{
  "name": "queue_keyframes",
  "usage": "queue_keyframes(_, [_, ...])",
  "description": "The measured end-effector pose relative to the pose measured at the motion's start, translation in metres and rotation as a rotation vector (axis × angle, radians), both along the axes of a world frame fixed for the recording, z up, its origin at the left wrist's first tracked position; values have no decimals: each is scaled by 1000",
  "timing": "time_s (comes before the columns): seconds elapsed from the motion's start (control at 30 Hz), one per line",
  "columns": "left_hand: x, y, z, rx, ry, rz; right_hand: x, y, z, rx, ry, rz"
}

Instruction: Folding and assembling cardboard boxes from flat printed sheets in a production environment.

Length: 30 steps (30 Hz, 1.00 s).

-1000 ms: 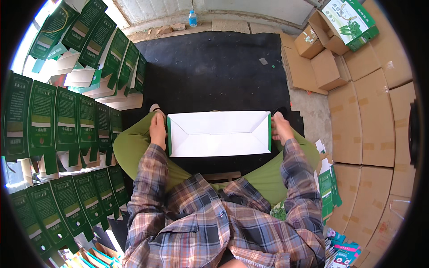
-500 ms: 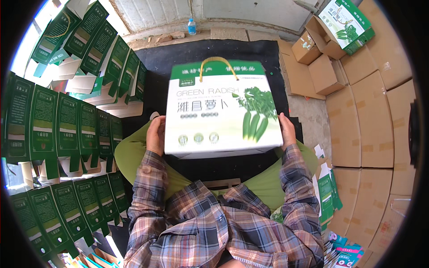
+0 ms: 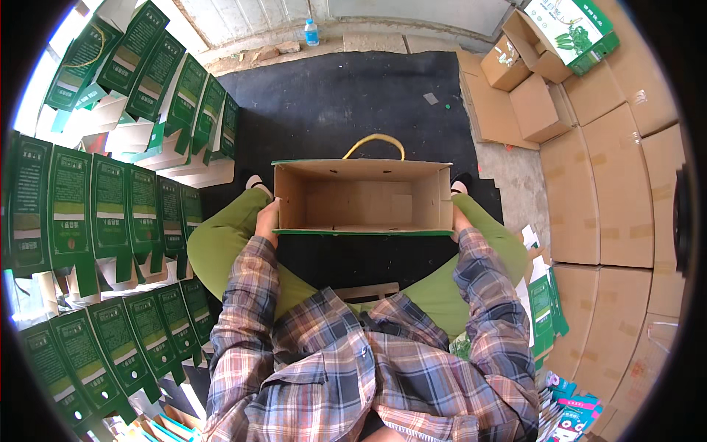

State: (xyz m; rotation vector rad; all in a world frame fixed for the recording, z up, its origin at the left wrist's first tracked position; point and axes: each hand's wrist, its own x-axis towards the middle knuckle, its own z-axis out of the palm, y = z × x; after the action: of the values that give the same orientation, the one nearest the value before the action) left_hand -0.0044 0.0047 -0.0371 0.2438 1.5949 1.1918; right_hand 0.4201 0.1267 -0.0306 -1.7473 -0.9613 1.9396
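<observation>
Nearest: plaid sleeves [image 3: 247,309] reach forward between green-trousered knees [image 3: 221,243], which bound the working gap on both sides. Left hand [image 3: 266,222] grasps the left end of an open box [image 3: 361,200]; right hand [image 3: 460,220] holds the right end, fingers mostly hidden. Box sits between the knees, mouth up, brown inside showing, near rim edged green; yellow handle [image 3: 375,138] arches past the far rim. Left: green cartons [image 3: 110,206] in tiers, lower flaps jutting out. Right: taped brown cartons [image 3: 622,191], a concrete strip [image 3: 515,180] between them and the mat. Beyond the box, black mat [image 3: 353,96] gives a broad stretch, ending at a ledge [image 3: 372,43]; blue-labelled bottle [image 3: 311,33] near the pale wall [image 3: 420,13].
</observation>
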Motion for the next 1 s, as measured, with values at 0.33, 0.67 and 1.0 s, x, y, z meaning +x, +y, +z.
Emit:
queue_keyframes(0.33, [14, 15, 17, 313, 271, -214, 4, 17, -1, 533, 8, -31])
queue_keyframes(0.67, [1, 25, 36, 258, 149, -581, -6, 31, 29, 264, 145, 12])
queue_keyframes(1.0, [11, 38, 22, 234, 603, -420, -26, 28, 38, 502, -73, 14])
